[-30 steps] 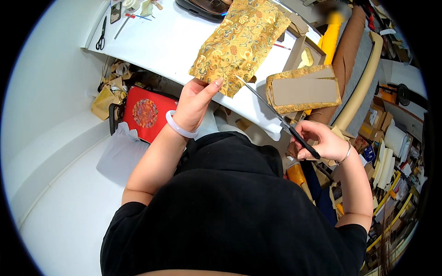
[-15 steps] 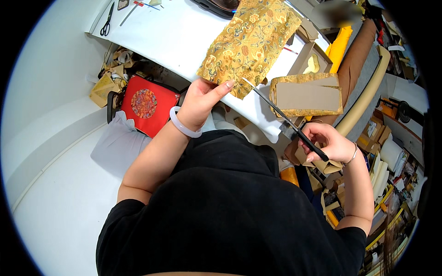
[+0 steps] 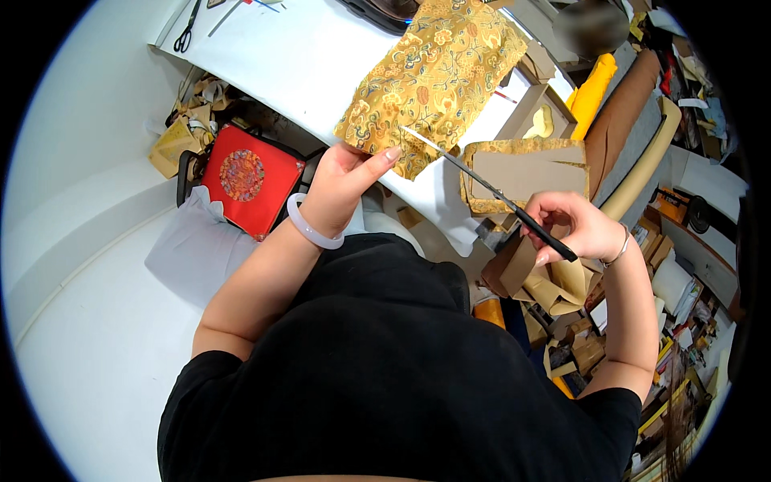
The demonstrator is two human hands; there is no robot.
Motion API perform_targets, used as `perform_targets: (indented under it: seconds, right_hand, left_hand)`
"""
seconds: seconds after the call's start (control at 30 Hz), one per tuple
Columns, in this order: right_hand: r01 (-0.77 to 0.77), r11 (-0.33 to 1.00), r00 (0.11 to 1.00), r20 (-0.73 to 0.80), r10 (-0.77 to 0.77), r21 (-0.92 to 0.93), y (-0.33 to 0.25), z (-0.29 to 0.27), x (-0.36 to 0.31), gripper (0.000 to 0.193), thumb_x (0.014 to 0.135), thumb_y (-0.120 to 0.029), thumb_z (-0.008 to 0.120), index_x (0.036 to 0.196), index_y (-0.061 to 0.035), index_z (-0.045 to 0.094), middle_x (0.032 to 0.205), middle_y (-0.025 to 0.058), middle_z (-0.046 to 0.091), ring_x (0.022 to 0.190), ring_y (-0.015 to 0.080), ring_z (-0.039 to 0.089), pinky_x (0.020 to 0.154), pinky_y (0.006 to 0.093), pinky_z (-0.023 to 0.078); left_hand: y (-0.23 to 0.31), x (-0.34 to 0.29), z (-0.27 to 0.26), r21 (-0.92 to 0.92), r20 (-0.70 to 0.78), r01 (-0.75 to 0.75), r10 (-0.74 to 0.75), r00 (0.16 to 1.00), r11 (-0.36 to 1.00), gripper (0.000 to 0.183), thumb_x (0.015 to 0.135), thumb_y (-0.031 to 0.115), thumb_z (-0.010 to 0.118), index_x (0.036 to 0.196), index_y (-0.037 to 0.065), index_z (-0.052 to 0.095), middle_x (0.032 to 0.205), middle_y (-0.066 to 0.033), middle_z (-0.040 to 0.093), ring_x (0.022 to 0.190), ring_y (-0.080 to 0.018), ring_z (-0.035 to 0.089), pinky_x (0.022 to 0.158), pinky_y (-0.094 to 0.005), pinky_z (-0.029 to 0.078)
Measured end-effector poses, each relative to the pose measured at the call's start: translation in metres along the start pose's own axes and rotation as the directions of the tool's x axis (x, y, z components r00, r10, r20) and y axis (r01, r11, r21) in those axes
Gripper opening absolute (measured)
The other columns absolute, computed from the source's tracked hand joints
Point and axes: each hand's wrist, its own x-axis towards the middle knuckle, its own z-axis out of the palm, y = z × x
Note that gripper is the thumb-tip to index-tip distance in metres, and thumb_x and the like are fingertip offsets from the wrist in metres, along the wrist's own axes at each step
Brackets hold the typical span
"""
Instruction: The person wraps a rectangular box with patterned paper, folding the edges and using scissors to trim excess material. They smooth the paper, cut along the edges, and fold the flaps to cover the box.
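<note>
Scissors [image 3: 514,206] the right hand [image 3: 581,229] grips have advanced over cloth [image 3: 438,76] the left hand [image 3: 348,183] pinches, partly hiding a grey panel [image 3: 540,178].

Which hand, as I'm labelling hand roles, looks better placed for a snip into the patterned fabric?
Probably the right hand: it holds the black-handled scissors, whose tip shows over the gold patterned fabric. The left hand grips that fabric's near edge.
</note>
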Motion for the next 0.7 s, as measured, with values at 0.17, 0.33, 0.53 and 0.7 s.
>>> perform_targets:
  seconds: [0.17, 0.33, 0.53, 0.7]
  right_hand:
    - [0.020, 1.000, 1.000, -0.013, -0.020, -0.023, -0.011, -0.003, 0.004, 0.041, 0.071, -0.018, 0.095, 0.095, -0.0050, 0.064, 0.080, -0.0050, 0.059, 0.075, 0.0048, 0.055, 0.068, 0.0226, 0.046]
    - [-0.005, 0.999, 1.000, -0.020, 0.004, -0.042, -0.013, -0.002, -0.008, 0.041, 0.071, -0.019, 0.095, 0.095, -0.0046, 0.065, 0.078, -0.0052, 0.059, 0.073, 0.0047, 0.055, 0.068, 0.0220, 0.046]
    - [0.014, 1.000, 1.000, 0.019, -0.014, 0.003, 0.008, -0.003, -0.009, 0.045, 0.070, -0.024, 0.096, 0.099, -0.0058, 0.066, 0.081, -0.0045, 0.062, 0.075, 0.0060, 0.058, 0.072, 0.0244, 0.048]
    - [0.037, 0.999, 0.997, 0.070, -0.035, -0.021, 0.021, -0.017, -0.003, 0.045, 0.071, -0.022, 0.095, 0.101, -0.0054, 0.066, 0.083, -0.0042, 0.062, 0.077, 0.0061, 0.057, 0.073, 0.0234, 0.048]
  left_hand:
    - [0.004, 0.000, 0.000, -0.009, 0.012, 0.027, -0.027, 1.000, 1.000, 0.042, 0.097, 0.012, 0.067, 0.135, -0.002, 0.056, 0.132, -0.0086, 0.063, 0.121, -0.0148, 0.058, 0.106, -0.0316, 0.043]
    - [0.005, 0.001, -0.002, -0.001, 0.010, 0.080, -0.080, 0.997, 0.997, 0.043, 0.097, 0.011, 0.068, 0.136, -0.002, 0.056, 0.131, -0.0088, 0.065, 0.119, -0.0147, 0.060, 0.105, -0.0319, 0.044]
    - [0.000, -0.003, 0.006, 0.030, 0.001, 0.064, -0.064, 0.998, 0.998, 0.041, 0.098, 0.010, 0.067, 0.136, -0.002, 0.056, 0.131, -0.0088, 0.065, 0.118, -0.0149, 0.060, 0.104, -0.0320, 0.046]
    - [-0.006, -0.004, 0.016, 0.027, -0.055, 0.006, -0.005, 0.998, 1.000, 0.041, 0.098, 0.010, 0.066, 0.136, -0.003, 0.055, 0.132, -0.0090, 0.064, 0.120, -0.0157, 0.059, 0.105, -0.0318, 0.045]
